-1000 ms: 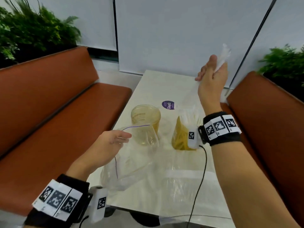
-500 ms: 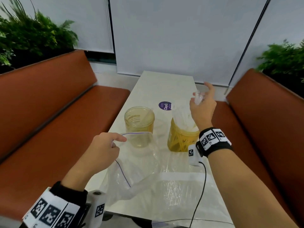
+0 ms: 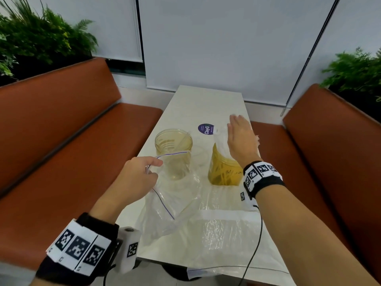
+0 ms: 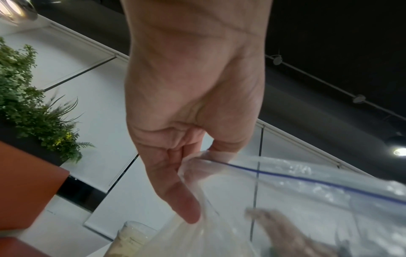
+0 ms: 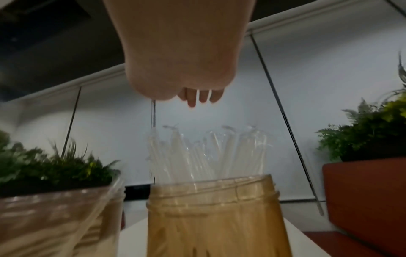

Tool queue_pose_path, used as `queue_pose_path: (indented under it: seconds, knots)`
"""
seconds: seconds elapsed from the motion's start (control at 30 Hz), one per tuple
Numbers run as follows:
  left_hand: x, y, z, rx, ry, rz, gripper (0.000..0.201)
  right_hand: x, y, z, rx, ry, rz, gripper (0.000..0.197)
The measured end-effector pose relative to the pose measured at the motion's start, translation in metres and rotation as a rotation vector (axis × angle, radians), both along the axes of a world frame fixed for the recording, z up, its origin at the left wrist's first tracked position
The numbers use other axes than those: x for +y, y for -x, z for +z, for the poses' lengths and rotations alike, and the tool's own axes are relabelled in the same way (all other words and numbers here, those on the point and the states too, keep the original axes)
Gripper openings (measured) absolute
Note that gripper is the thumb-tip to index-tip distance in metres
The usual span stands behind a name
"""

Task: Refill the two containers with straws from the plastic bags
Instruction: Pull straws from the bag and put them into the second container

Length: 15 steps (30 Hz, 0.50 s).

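On the white table (image 3: 186, 100), 2 amber containers are seen side by side near the middle. The right container (image 3: 223, 172) is packed with clear wrapped straws (image 5: 208, 153), which stand upright and rise above its threaded rim. Above those straws the right hand (image 3: 242, 141) is held flat, palm down, fingers (image 5: 203, 95) straight and spread slightly; nothing is gripped, and from the right wrist view a gap is visible between the fingertips and the straw tops. The left container (image 3: 173, 150) is seen nearly empty, with 1 straw leaning inside it.

Nearer, at the table's left edge, a clear zip bag (image 3: 175, 195) with a purple seal line is held up by its mouth. The grip of the left hand (image 3: 136, 178) is closed on the bag's rim, which is pinched between thumb and curled fingers (image 4: 173, 189), so that the mouth is kept open just in front of the left container. A second plastic bag (image 3: 222, 240) is laid flat on the near part of the table, its near edge hanging over the table's near end. A round purple sticker (image 3: 206, 129) is seen on the table beyond the containers. Brown benches (image 3: 61, 141) are placed on both sides, with green plants (image 3: 37, 40) behind them.
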<state>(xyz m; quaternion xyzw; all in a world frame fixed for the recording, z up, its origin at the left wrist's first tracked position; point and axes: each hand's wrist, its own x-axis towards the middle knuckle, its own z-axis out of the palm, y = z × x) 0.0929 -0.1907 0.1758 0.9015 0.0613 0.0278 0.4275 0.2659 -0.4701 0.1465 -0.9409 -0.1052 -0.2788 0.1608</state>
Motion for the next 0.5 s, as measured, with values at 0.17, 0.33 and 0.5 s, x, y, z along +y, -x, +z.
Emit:
queue_pose_path:
  seconds: [0.17,0.33,0.5]
  knots:
    - [0.001,0.004,-0.004,0.027,0.02,-0.028,0.046,-0.001,0.002,-0.017,0.145,0.101,-0.068,0.045]
    - [0.005,0.01,0.0,0.016,0.021,-0.095,0.048,0.005,0.004,-0.014,0.295,0.264,-0.031,0.054]
    - [0.006,0.019,0.002,0.017,0.052,-0.123,0.052,0.026,0.031,0.014,0.143,0.173,-0.082,0.044]
